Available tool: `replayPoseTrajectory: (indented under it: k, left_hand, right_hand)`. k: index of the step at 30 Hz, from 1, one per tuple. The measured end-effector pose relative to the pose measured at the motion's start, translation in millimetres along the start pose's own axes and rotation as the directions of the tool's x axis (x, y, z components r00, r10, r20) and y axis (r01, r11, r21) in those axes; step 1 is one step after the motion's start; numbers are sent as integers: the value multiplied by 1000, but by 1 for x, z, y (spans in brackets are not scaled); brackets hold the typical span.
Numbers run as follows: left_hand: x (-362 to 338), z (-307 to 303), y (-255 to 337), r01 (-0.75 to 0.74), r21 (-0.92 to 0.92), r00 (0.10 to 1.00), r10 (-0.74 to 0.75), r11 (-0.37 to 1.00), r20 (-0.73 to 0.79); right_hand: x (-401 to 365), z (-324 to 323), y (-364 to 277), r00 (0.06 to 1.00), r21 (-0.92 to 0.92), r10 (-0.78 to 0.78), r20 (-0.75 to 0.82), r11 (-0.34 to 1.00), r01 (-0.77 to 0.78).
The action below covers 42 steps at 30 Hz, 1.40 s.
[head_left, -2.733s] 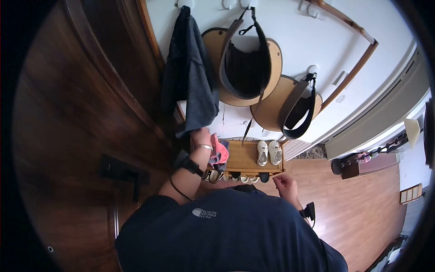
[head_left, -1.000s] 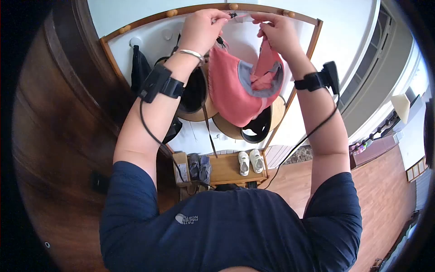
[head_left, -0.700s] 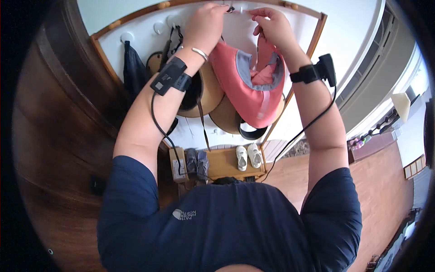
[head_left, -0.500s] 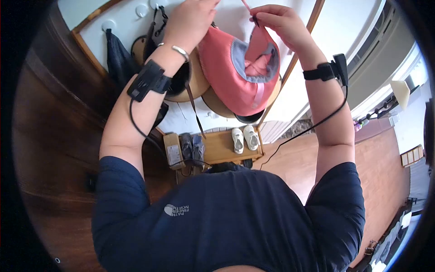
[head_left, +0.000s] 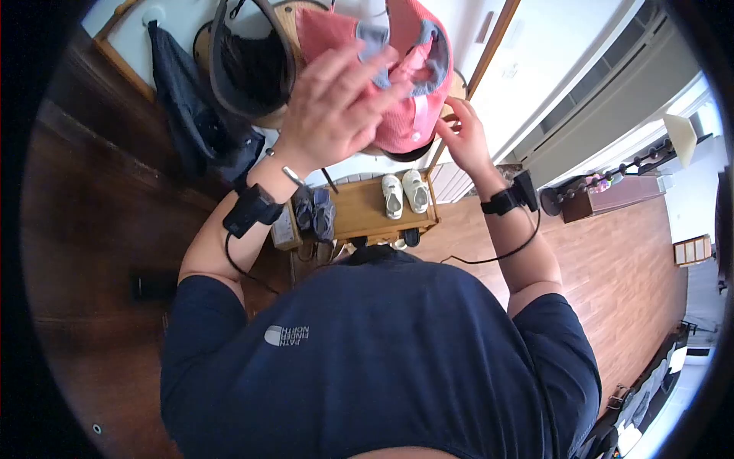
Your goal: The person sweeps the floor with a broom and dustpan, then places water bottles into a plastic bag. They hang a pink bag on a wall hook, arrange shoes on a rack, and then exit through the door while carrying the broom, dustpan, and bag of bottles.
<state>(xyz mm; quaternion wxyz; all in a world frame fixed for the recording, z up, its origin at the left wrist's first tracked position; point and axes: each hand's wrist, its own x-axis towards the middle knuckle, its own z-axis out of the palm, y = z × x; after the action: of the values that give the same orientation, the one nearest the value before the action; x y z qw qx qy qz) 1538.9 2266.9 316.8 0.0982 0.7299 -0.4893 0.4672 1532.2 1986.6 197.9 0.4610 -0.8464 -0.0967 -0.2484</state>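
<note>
A pink ribbed-fabric bag (head_left: pixel 405 126) with a grey lining hangs in front of the white wall panel, its mouth gaping toward me. My left hand (head_left: pixel 332 111) is in front of the bag's left side, fingers spread and slightly blurred, hiding part of it. Close to the bag's lower right edge is my right hand (head_left: pixel 465 138), its thumb and bent fingers apart with nothing visible between them. Behind the bag, parts of tan hats show. To the left of it hangs a black-lined item with a dark band (head_left: pixel 252 69).
Dark cloth (head_left: pixel 180 107) hangs from a white hook (head_left: pixel 154 15) at left. Below, a wooden bench (head_left: pixel 359 210) carries white shoes (head_left: pixel 404 193), grey shoes (head_left: pixel 315 213) and a cardboard box (head_left: pixel 285 229). A white door frame stands right; cables run from both wristbands.
Both hands have come down from the top of the view. My right hand has let go of the bag's strap; my left hand now covers the bag's left side.
</note>
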Motion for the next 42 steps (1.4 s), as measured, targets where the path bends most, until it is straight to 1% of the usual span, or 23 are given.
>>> replayPoseTrajectory:
  k: [1, 3, 5, 7, 9, 11, 12, 13, 15, 16, 17, 18, 19, 20, 22, 26, 28, 31, 33, 34, 38, 41, 42]
  left_hand:
    - [-7, 3, 9, -69, 3, 993, 69, 998, 99]
    - [-18, 16, 18, -53, 51, 972, 40, 997, 234]
    - [-35, 24, 16, -68, 59, 977, 55, 996, 205]
    - [-42, 15, 23, -30, 15, 978, 26, 999, 207]
    - [-53, 8, 25, 6, -19, 980, -2, 1000, 200]
    - [-70, 0, 22, -1, -58, 981, 13, 998, 194]
    - [-79, -10, 26, 27, -94, 995, -18, 995, 96]
    - [-99, -18, 29, 108, -91, 994, -105, 990, 44]
    - [-148, -20, 41, 306, -72, 947, -311, 949, -75]
    - [-178, -18, 52, 495, -104, 859, -504, 863, -88]
    - [-198, -15, 69, 677, -166, 717, -694, 717, -71]
    - [-229, -13, 85, 795, -150, 595, -804, 588, 4]
    - [-256, -6, 100, 870, -163, 482, -873, 466, 77]
    - [-289, -3, 118, 959, -100, 283, -931, 266, 232]
    - [-339, -5, 149, 991, -119, -5, -923, -56, 385]
    - [-358, -30, 168, 985, -102, -76, -875, -141, 478]
    - [-352, -43, 162, 997, 1, -64, -844, -75, 532]
    - [-360, -45, 156, 999, 6, -45, -857, -48, 513]
    - [-360, -50, 150, 997, 30, -78, -849, -74, 523]
    - [-359, -52, 148, 993, 54, -114, -841, -101, 529]
    - [-367, -53, 141, 993, 70, -117, -811, -94, 573]
    - [-377, -49, 138, 995, 62, -99, -783, -78, 614]
    - [-379, -47, 135, 996, 36, -91, -780, -87, 619]
  right_hand:
    - [-7, 6, -2, 997, -44, -76, 19, 996, 77]
    - [-17, 12, 1, 995, -93, -38, 92, 995, 46]
    - [-23, 21, 15, 994, 73, -37, -100, 996, 44]
    - [-34, 19, -4, 947, 4, -133, -293, 990, 140]
    - [-39, 19, -3, 970, 20, -222, -103, 974, 225]
    - [-56, 23, 8, 975, -16, -199, -101, 980, 199]
    - [-65, 26, 15, 974, -58, -191, -119, 981, 185]
    - [-80, 32, 27, 976, 25, -34, -216, 999, 40]
    - [-113, 52, 80, 911, 13, 277, -306, 958, -286]
    - [-126, 60, 92, 895, -70, 372, -246, 914, -399]
    - [-150, 77, 141, 866, -248, 491, -93, 831, -498]
    - [-172, 93, 173, 799, -286, 596, 80, 781, -554]
    - [-188, 97, 183, 801, -332, 548, 241, 822, -463]
    - [-199, 108, 200, 729, -424, 583, 359, 798, -429]
    - [-210, 131, 206, 666, -517, 613, 425, 768, -378]
    - [-206, 167, 207, 675, -577, 615, 408, 747, -331]
    - [-205, 188, 228, 642, -591, 657, 394, 717, -371]
    - [-206, 209, 242, 609, -600, 705, 362, 677, -427]
    - [-207, 219, 241, 648, -715, 654, 390, 659, -234]
    - [-210, 230, 255, 580, -768, 635, 510, 640, -26]
    - [-211, 245, 259, 581, -794, 727, 366, 570, -213]
    - [-220, 258, 273, 616, -679, 573, 540, 729, -83]
    - [-224, 264, 265, 656, -605, 553, 514, 775, -180]
